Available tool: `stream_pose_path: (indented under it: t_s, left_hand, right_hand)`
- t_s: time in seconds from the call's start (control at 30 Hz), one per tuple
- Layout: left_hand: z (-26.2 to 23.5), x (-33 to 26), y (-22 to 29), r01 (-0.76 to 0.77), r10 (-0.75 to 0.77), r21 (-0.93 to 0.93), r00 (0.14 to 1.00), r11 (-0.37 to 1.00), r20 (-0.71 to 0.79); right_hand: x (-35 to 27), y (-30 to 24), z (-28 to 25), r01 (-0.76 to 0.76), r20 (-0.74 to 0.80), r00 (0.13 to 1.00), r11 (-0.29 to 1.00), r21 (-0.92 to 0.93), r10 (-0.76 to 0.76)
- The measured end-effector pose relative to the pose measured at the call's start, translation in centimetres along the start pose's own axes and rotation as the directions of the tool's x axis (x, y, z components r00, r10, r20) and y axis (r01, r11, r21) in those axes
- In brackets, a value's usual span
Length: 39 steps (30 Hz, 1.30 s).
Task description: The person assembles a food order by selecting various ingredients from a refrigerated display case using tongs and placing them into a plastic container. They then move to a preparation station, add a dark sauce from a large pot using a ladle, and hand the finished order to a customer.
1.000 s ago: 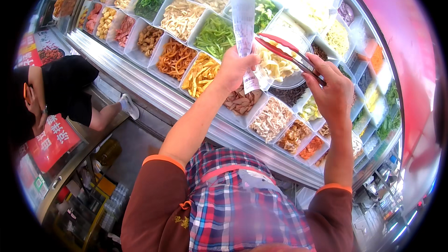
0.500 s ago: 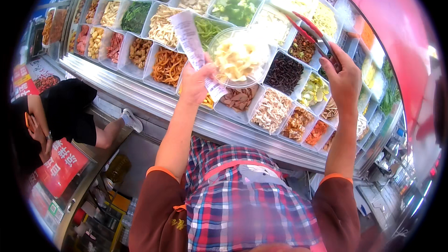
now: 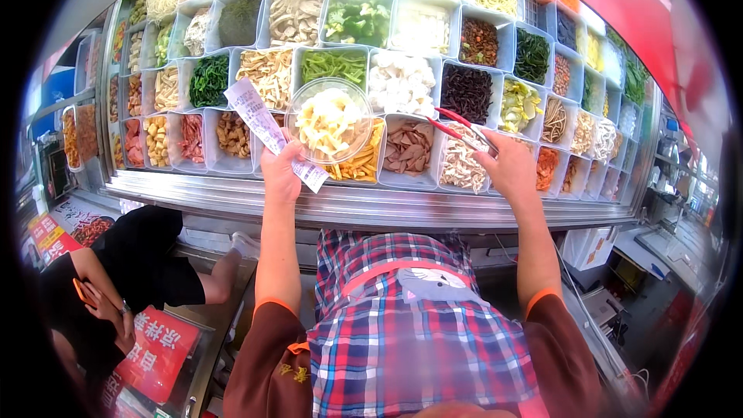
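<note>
A clear round bowl point(image 3: 330, 83) with pale yellow, ribbon-like pieces point(image 3: 333, 118) in it is gripped at its lower left side by my left hand point(image 3: 282, 174). The same hand pinches a long printed paper slip point(image 3: 254, 112), which slants beside the bowl. My right hand point(image 3: 511, 170) is closed on red-tipped tongs point(image 3: 457, 117). Their tips point left and stand apart with nothing between them, above the border of the tubs of brown slices point(image 3: 408, 149) and pale shreds point(image 3: 462, 164). The bowl is held over the front rows, near green strips point(image 3: 333, 64) and yellow strips point(image 3: 362, 162).
Rows of food tubs fill the counter, among them white pieces point(image 3: 402, 85) and black shreds point(image 3: 466, 93). A ridged metal edge point(image 3: 371, 207) runs along the front. At left a seated person point(image 3: 139, 263) holds an orange phone, near a red sign point(image 3: 159, 352).
Both hands have come down and nearer, with the bowl and slip shifting left. The tongs have moved left and toward me, from the farther tubs to the front rows. My view has turned slightly.
</note>
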<state>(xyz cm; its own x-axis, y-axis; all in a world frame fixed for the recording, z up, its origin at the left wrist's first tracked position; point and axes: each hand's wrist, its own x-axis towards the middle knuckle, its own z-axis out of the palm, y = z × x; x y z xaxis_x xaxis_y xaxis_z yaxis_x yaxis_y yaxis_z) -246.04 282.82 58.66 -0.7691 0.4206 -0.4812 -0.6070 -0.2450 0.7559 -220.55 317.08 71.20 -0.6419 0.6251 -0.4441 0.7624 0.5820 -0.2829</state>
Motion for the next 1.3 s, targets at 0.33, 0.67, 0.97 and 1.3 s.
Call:
stream_pose_path:
  t_s: [0.33, 0.67, 0.97, 1.3]
  left_hand:
    - [3.2, -3.7, 4.4, 0.062, -0.066, 0.07, 0.997, 0.996, 0.046]
    - [4.2, -11.1, 4.4, 0.026, -0.025, -0.018, 0.999, 1.0, 0.048]
    - [5.9, -15.5, 0.4, -0.002, -0.004, -0.113, 0.999, 0.994, -0.048]
    - [5.6, -17.0, -1.3, 0.019, -0.041, -0.135, 0.986, 0.991, -0.162]
  right_hand:
    - [-6.9, -2.1, 2.6, -0.152, 0.003, 0.988, 0.979, 0.136, 0.153]
    - [-5.6, -3.4, 2.3, 0.078, -0.053, 0.996, 0.968, 0.237, -0.067]
    - [-2.0, -0.1, 0.5, 0.188, 0.009, 0.981, 0.967, 0.173, -0.193]
    - [-0.5, -1.3, 1.8, 0.207, 0.096, 0.971, 0.969, 0.131, -0.22]
